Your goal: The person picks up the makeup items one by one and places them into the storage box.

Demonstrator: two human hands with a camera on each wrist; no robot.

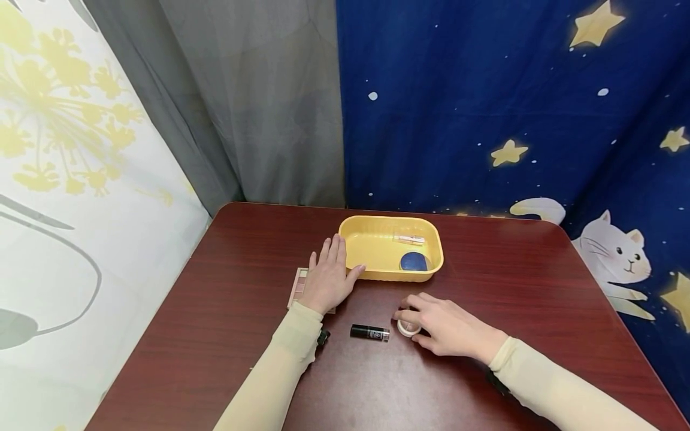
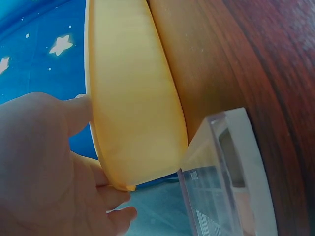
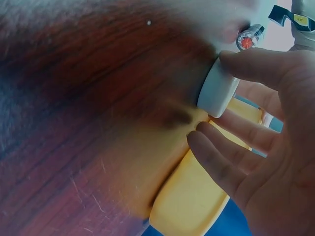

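My left hand (image 1: pixel 326 276) touches the front left corner of a yellow plastic basket (image 1: pixel 380 276), fingers extended along its side and thumb at the front. The left wrist view shows that thumb at the rim of the basket (image 2: pixel 133 98). Partly under my left hand and forearm lies an eyeshadow palette (image 1: pixel 297 288) with a clear lid. My right hand (image 1: pixel 450 326) pinches a small round white-rimmed powder case (image 1: pixel 408 328) on the table between thumb and fingers. In the right wrist view, the thumb presses the white side of the case (image 3: pixel 215 91).
A black lipstick-like tube (image 1: pixel 369 333) with a clear end lies between the hands. Inside the basket are a round blue case (image 1: pixel 414 261) and a slim clear-and-pink tube (image 1: pixel 409 239). Curtains (image 1: pixel 458 120) hang behind the dark red wooden table (image 1: pixel 501 269).
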